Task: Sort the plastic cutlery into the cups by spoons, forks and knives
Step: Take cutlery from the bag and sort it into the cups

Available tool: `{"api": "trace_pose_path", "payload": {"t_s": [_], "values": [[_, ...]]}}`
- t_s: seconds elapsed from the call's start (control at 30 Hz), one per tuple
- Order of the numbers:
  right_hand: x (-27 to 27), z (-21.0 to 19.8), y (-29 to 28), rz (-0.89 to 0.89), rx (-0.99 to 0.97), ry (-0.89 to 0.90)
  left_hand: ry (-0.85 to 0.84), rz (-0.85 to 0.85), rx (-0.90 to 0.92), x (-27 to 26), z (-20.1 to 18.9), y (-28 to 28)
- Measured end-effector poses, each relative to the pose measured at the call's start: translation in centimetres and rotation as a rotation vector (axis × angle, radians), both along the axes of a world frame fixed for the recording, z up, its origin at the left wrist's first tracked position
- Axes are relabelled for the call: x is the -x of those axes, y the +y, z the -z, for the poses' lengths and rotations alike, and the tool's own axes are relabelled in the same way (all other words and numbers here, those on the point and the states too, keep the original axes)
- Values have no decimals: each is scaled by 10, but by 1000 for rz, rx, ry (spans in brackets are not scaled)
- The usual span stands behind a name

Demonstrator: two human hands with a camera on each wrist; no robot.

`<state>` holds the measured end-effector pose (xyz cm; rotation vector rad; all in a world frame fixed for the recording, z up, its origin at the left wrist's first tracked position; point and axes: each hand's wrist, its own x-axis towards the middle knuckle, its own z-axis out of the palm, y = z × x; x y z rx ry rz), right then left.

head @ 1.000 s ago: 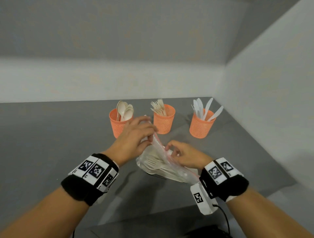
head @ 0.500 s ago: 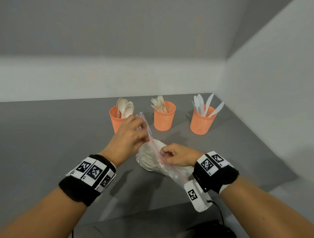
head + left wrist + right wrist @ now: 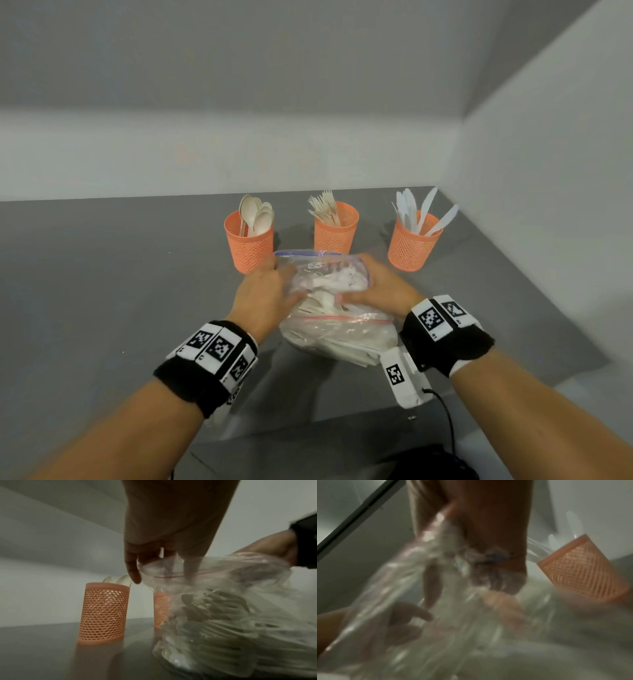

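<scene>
A clear zip bag (image 3: 337, 330) full of white plastic cutlery lies on the grey table (image 3: 102, 291) in front of three orange mesh cups. The left cup (image 3: 249, 245) holds spoons, the middle cup (image 3: 335, 233) forks, the right cup (image 3: 412, 248) knives. My left hand (image 3: 275, 275) grips the left side of the bag's mouth and my right hand (image 3: 370, 275) grips the right side, holding the mouth spread between them. In the left wrist view my left hand (image 3: 133, 568) has its fingers curled over the bag's rim (image 3: 164, 573). The right wrist view is blurred; my right hand (image 3: 494, 574) is wrapped in bag film.
White walls close the table at the back and at the right, near the knife cup. A black cable (image 3: 445, 421) and a dark object lie at the front edge. Bare grey table stretches to the left of the cups.
Both hands have shifted from pinching the zip seal on a slanted bag to holding its two sides apart. The mouth now stands spread wide.
</scene>
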<state>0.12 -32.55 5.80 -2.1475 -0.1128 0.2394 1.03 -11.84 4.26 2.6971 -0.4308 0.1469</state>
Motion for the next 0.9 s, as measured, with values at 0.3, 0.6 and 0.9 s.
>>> {"api": "trace_pose_path", "payload": {"t_s": [0.3, 0.6, 0.9], "values": [[8, 10, -35, 413, -306, 357, 348, -198, 203, -11, 2, 6], [-16, 25, -21, 650, -1283, 390, 657, -258, 897, -14, 6, 18], [-16, 24, -23, 648, -1285, 391, 856, -373, 1582, -31, 10, 16]]}}
